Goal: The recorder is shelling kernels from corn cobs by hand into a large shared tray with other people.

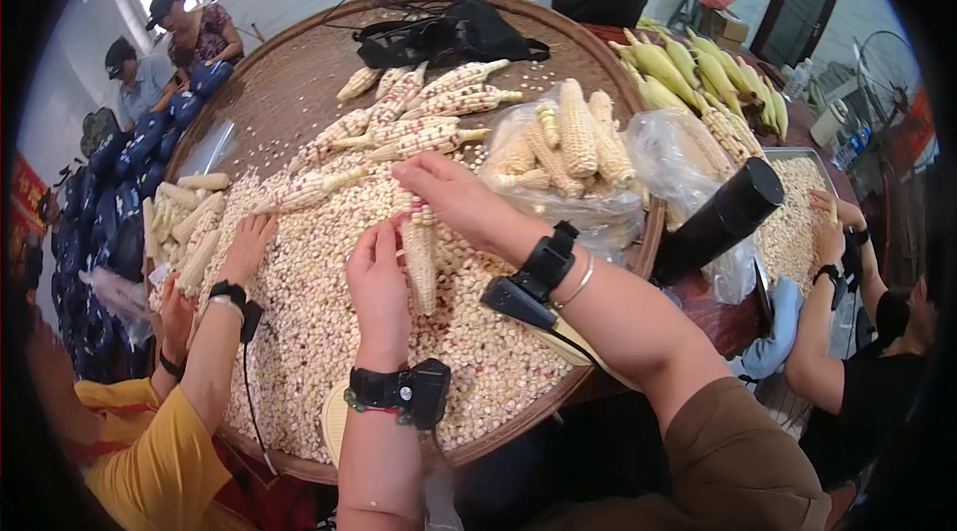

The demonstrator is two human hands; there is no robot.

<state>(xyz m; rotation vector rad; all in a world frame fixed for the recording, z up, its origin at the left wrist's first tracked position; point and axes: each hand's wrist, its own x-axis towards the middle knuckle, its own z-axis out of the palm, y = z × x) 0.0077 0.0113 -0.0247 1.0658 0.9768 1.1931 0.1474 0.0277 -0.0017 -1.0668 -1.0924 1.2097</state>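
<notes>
The left wrist's black device [431, 393] carries a pale round mark [406, 393] too small for me to read. Over the kernel heap [498, 361], the left hand [377, 267] and right hand [444, 197] share a narrow grip on a partly stripped cob [422, 267]. Speckled cobs [414, 122] lie just beyond; bagged cobs [576, 142] and a black cylinder [720, 220] crowd the right, a yellow-sleeved person [155, 451] the left.

One partly shelled corn cob [423, 267] around centre, one left hand [377, 267] and one right hand [459, 200] on it. One round tray [289, 72], one black strapped bag [474, 32] at 12 o'clock, one black flask [718, 222] at 3, one silver bangle [575, 284] at 4, two dark caps [164, 0] at 10. Loose corn kernels [319, 322]? lol, way too many to count.
</notes>
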